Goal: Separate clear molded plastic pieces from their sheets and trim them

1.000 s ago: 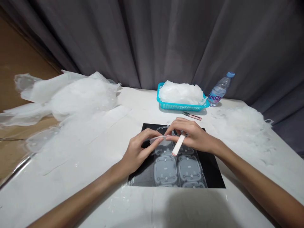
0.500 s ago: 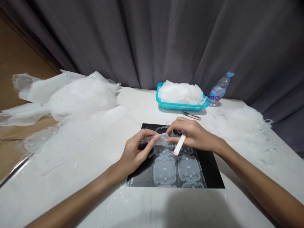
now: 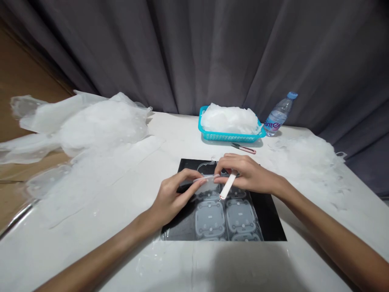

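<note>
Between thumb and fingers, my left hand [image 3: 174, 194] pinches one edge of a small translucent plastic piece [image 3: 206, 178], seen nearly edge-on. At its other edge are the thumb and fingertips of my right hand [image 3: 243, 172]. That hand also holds a flat white stick [image 3: 228, 185] with a reddish lower end; its upper part is hidden by the fingers, so I cannot tell its kind. Both hands hover above a black mat [image 3: 271, 221]. On the mat lies a clear plastic sheet with frosted rounded-square shapes [image 3: 210, 219], partly covered by my hands.
Behind the mat stands a turquoise basket [image 3: 231, 137] filled with white translucent pieces. Thread snips [image 3: 244, 149] lie in front of it, and a water bottle [image 3: 278, 115] leans beside it. Translucent sheets [image 3: 100, 121] pile up at left, loose translucent pieces [image 3: 306, 166] at right.
The plastic piece tilted to show its face half a second ago and is now nearly edge-on again. Both hands keep their pinch. The whole view has shifted slightly.
</note>
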A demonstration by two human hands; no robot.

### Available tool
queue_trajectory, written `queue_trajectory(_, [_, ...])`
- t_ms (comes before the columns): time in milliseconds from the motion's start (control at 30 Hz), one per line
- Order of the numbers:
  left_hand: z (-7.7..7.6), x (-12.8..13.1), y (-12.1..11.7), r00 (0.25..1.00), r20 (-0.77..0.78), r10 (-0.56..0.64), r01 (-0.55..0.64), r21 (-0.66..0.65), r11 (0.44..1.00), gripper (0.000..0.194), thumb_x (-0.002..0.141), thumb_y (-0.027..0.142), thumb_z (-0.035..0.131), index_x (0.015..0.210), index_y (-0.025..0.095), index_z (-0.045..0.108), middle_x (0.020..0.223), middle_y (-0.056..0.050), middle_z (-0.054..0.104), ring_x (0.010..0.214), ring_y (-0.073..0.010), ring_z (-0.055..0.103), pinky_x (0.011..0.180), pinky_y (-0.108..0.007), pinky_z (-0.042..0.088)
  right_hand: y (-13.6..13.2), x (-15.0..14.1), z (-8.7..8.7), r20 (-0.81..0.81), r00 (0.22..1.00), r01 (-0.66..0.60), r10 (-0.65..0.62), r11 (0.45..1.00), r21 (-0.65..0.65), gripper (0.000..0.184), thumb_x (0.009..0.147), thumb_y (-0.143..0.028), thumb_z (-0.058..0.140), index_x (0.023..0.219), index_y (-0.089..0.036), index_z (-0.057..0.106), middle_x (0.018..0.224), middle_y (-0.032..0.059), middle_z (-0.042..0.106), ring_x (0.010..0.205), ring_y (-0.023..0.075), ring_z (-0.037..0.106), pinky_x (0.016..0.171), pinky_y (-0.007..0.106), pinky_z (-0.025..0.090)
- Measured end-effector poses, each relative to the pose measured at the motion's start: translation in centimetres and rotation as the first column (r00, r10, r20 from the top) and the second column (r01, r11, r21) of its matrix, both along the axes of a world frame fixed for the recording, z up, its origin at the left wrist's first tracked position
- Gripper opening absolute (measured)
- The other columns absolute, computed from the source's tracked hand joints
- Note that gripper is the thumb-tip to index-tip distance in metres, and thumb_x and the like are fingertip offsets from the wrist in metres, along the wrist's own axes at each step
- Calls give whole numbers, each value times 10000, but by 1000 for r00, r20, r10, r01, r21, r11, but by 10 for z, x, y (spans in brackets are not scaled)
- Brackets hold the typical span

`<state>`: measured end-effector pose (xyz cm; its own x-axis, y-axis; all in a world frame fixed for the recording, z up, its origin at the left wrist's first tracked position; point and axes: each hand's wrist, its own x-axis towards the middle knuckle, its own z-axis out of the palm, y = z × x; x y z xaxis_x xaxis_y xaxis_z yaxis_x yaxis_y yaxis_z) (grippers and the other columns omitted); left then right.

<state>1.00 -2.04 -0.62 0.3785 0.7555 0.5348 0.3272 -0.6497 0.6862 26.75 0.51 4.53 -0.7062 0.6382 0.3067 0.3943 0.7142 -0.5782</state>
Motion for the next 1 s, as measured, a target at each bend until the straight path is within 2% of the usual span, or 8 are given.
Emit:
queue_trajectory(100, [-2,-2,3,1000,12,6,-6,19,1000,50,1029,188,669,1065,214,691,942,-13,784,826,-139,758,758,-228,618,0,2,2,-66,997,-23,26,999,44,110,1010,-282,722,946,-196,698,879,21,718,808,167,612,744,303,439])
queue_trajectory(300, [-2,-4,3,997,20,-68,68,12,998,128,1040,135,637,1125,224,674,1049,-23,799,976,-142,781,878,-241,623,-1,3,8,-113,992,-47,62,990,131,162,1037,-319,682,938,-193,708,870,41,726,807,178,644,757,326,466])
queue_trajectory(433, [-2,-3,2,999,19,-44,43,15,999,122,1040,137,632,1114,226,671,1032,-27,799,934,-143,782,827,-234,634,0,5,8,-112,992,-34,49,991,129,166,1032,-313,691,931,-185,721,864,43,737,805,178,657,758,323,475])
queue_trajectory(567, [-7,-3,2,999,42,0,2,-37,999,82,1063,204,610,1114,214,674,994,-47,795,869,-156,780,747,-245,646,1,5,7,-94,995,-6,16,995,102,95,1019,-275,712,968,-202,744,877,21,779,789,163,683,744,297,477])
queue_trajectory(633, [-9,-4,3,999,45,-1,3,-47,999,94,1072,221,597,1128,213,672,1007,-55,797,880,-164,781,763,-265,650,1,4,7,-95,995,-5,15,994,109,79,1022,-257,708,984,-201,749,890,23,787,787,160,688,745,295,480])
queue_trajectory(733, [-7,-5,3,998,17,-53,53,-36,998,146,1031,225,674,1177,227,658,1071,-55,794,960,-185,781,840,-305,648,0,3,6,-117,993,-7,27,986,167,103,1035,-255,684,984,-191,746,863,39,763,773,165,665,739,308,484])
queue_trajectory(867, [-2,-7,6,997,-36,-74,77,108,991,164,995,118,685,1116,226,662,1074,-54,766,1007,-195,752,880,-327,613,-2,1,5,-148,986,-48,81,974,220,119,1046,-245,659,985,-180,738,858,57,729,805,182,660,745,328,504])
queue_trajectory(1000, [0,-9,9,994,-80,79,-44,371,928,203,948,57,702,1039,235,665,1018,-40,749,941,-203,713,837,-349,559,-2,1,3,-146,984,-68,106,967,244,97,1042,-190,647,1012,-179,739,928,74,745,851,188,665,771,342,515])
